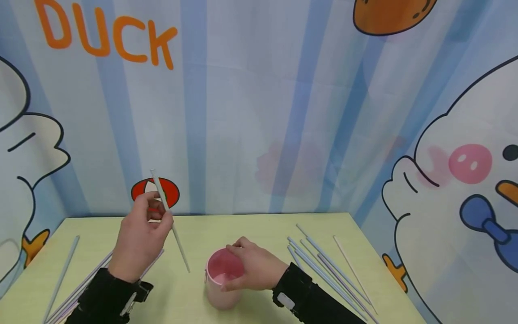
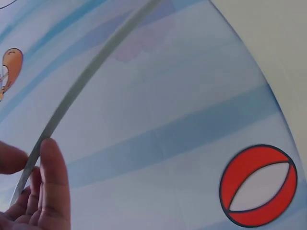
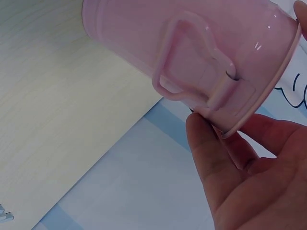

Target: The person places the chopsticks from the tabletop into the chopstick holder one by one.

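My left hand (image 1: 141, 231) pinches a long, thin, pale grey-green stick (image 1: 179, 246) between thumb and fingers, above the far left part of the table. The stick (image 2: 81, 84) slants, its upper end over the fingertips and its lower end pointing down to the right in the head view. At the middle of the table stands a pink pail (image 1: 222, 294) with its mouth up. A looped handle (image 3: 165, 62) shows on its side. My right hand (image 1: 259, 265) grips the pail's rim from the right, with fingers at the far side and the thumb nearer.
Several thin sticks (image 1: 329, 274) in pale blue, purple and pink lie on the table's right side. More purple sticks (image 1: 78, 292) lie at the left, partly behind my left arm, with one grey-green stick (image 1: 60, 279) apart. A printed curtain (image 1: 243, 112) hangs behind the pale yellow table (image 1: 267, 310).
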A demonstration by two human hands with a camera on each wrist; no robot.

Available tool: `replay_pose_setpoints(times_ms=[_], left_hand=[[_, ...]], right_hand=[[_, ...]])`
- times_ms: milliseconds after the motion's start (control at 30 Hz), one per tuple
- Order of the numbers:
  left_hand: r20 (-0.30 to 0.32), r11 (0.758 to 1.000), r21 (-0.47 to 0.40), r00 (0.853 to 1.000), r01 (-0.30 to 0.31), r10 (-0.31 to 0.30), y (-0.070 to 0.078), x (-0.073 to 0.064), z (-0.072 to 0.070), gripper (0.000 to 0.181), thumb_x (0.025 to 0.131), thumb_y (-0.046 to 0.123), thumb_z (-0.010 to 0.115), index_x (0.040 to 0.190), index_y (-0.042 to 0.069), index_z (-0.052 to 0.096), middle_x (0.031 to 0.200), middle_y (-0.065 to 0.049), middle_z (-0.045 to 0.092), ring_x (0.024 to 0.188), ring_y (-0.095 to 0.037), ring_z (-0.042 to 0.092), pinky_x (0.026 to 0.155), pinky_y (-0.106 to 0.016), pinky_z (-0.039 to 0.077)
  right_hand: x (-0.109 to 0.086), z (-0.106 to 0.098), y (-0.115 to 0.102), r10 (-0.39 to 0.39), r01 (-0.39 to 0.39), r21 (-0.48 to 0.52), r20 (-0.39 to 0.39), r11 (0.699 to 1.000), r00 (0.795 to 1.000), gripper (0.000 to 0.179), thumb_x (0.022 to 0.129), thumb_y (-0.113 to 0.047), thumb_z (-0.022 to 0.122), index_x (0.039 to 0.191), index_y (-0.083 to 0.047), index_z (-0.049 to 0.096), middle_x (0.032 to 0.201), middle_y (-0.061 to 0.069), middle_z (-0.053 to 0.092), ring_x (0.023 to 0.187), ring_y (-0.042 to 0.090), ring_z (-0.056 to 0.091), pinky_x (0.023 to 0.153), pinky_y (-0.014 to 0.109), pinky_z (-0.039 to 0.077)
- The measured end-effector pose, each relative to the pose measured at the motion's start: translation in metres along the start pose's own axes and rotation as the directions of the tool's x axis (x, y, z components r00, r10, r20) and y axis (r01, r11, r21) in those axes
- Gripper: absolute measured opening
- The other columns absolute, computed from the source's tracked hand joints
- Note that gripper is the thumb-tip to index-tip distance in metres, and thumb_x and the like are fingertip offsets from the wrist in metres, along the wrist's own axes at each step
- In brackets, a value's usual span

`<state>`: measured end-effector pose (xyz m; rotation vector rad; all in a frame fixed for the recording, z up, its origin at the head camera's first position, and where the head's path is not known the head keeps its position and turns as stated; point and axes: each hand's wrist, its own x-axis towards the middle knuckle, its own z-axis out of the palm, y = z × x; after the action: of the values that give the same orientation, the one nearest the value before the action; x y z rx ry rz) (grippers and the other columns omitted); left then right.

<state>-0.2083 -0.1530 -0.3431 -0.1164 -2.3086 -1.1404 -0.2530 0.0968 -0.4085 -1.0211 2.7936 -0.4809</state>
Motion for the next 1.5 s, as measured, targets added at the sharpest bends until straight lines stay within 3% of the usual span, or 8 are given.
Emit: replay_pose_setpoints(times_ms=[133,200,367,500,600,867,1133,1500], left_hand=[[-0.053,0.995,-0.1,0.999,-0.016,0.01,0.012,0.0,0.008,0.036,0.098,0.009,0.053,0.129,-0.005,0.041,0.104,-0.014,0.055,0.086,-0.024,0.063,0.07,-0.019,0.057],[-0.059,0.991,-0.133,0.998,-0.026,0.018,0.013,-0.001,0.014,0.034,0.099,0.01,0.052,0.128,-0.004,0.041,0.104,-0.013,0.055,0.084,-0.022,0.065,0.067,-0.011,0.053],[-0.018,0.986,-0.164,1.0,-0.013,0.01,0.009,-0.006,0.031,0.034,0.101,0.014,0.052,0.128,-0.004,0.041,0.105,-0.014,0.057,0.086,-0.023,0.066,0.072,-0.027,0.06],[0.016,0.99,-0.138,1.0,0.016,-0.014,0.004,-0.009,0.042,0.033,0.101,0.015,0.052,0.127,-0.004,0.043,0.105,-0.014,0.058,0.086,-0.024,0.065,0.075,-0.044,0.061],[0.036,0.994,-0.104,0.999,0.041,-0.037,0.0,-0.011,0.047,0.032,0.101,0.016,0.053,0.125,-0.002,0.044,0.106,-0.015,0.058,0.088,-0.026,0.064,0.076,-0.047,0.06],[0.091,0.996,-0.032,0.993,0.078,-0.075,-0.009,-0.014,0.058,0.031,0.098,0.015,0.057,0.122,-0.002,0.046,0.101,-0.015,0.061,0.088,-0.026,0.06,0.077,-0.045,0.059],[0.166,0.989,0.004,0.976,0.145,-0.144,-0.021,-0.022,0.07,0.029,0.097,0.017,0.059,0.119,0.001,0.05,0.097,-0.011,0.062,0.086,-0.023,0.059,0.078,-0.041,0.058],[0.222,0.988,0.038,0.963,0.15,-0.155,-0.027,-0.031,0.08,0.028,0.096,0.017,0.059,0.118,0.002,0.051,0.093,-0.008,0.061,0.083,-0.021,0.058,0.076,-0.039,0.058]], right_hand=[[0.0,0.001,0.002,-0.005,0.005,-0.001,-0.009,1.0,1.0,0.092,0.071,-0.063,0.074,0.141,-0.008,0.053,0.123,0.0,0.053,0.1,0.013,0.06,0.08,0.027,0.058],[0.001,0.0,0.002,-0.003,0.003,0.003,-0.008,1.0,1.0,0.091,0.071,-0.063,0.074,0.141,-0.008,0.053,0.122,0.0,0.053,0.1,0.013,0.06,0.081,0.027,0.057],[0.001,0.0,0.002,0.0,0.0,0.013,-0.008,1.0,1.0,0.09,0.071,-0.063,0.075,0.14,-0.009,0.054,0.121,0.0,0.054,0.098,0.012,0.06,0.081,0.027,0.057],[0.001,0.001,0.003,-0.011,0.012,0.013,-0.012,1.0,1.0,0.091,0.07,-0.063,0.075,0.14,-0.009,0.054,0.12,-0.001,0.054,0.097,0.01,0.06,0.081,0.025,0.057],[0.002,0.002,0.003,-0.008,0.008,0.013,-0.004,1.0,1.0,0.091,0.07,-0.063,0.075,0.14,-0.009,0.054,0.121,-0.001,0.053,0.096,0.009,0.06,0.08,0.024,0.057],[0.003,0.001,0.002,0.011,-0.011,-0.003,0.009,1.0,1.0,0.092,0.069,-0.066,0.074,0.141,-0.01,0.054,0.121,-0.001,0.054,0.096,0.009,0.06,0.079,0.024,0.058],[0.002,0.0,0.0,0.0,0.0,0.012,0.005,1.0,1.0,0.091,0.07,-0.062,0.076,0.14,-0.009,0.054,0.12,-0.001,0.053,0.096,0.009,0.06,0.079,0.024,0.057],[0.002,0.0,0.001,-0.005,0.005,0.006,0.008,1.0,1.0,0.09,0.071,-0.061,0.076,0.141,-0.009,0.053,0.12,0.0,0.052,0.096,0.008,0.059,0.079,0.022,0.057]])
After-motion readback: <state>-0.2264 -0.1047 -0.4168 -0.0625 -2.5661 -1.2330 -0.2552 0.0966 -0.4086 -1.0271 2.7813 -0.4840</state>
